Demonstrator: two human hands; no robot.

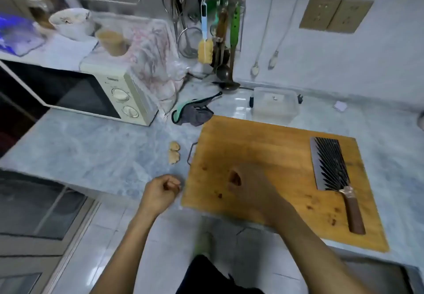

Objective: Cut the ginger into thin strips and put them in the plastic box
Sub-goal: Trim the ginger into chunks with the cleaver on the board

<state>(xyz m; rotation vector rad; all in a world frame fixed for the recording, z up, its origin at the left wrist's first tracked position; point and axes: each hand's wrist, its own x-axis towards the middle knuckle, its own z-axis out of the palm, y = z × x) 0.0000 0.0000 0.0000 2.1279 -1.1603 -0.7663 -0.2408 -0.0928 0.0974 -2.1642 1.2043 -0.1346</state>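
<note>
Ginger (174, 153): two pale knobby pieces, touching end to end, on the grey marbled surface (96, 151) just left of the wooden cutting board (270, 156), well apart from the plastic box (274, 105). Plastic box clear, upright, behind the board's far edge near the wall. Cleaver (330, 165) flat on the board's right side, blade away, brown handle toward the near edge. Left hand (160, 190) at the surface's front edge beside the board's near left corner, fingers curled loosely inward, nothing visible in them. Right hand (250, 190) blurred over the board's near left part; state of its fingers impossible to tell. Microwave (110, 91) at far left, dark cloth (195, 114) between it and the board.
</note>
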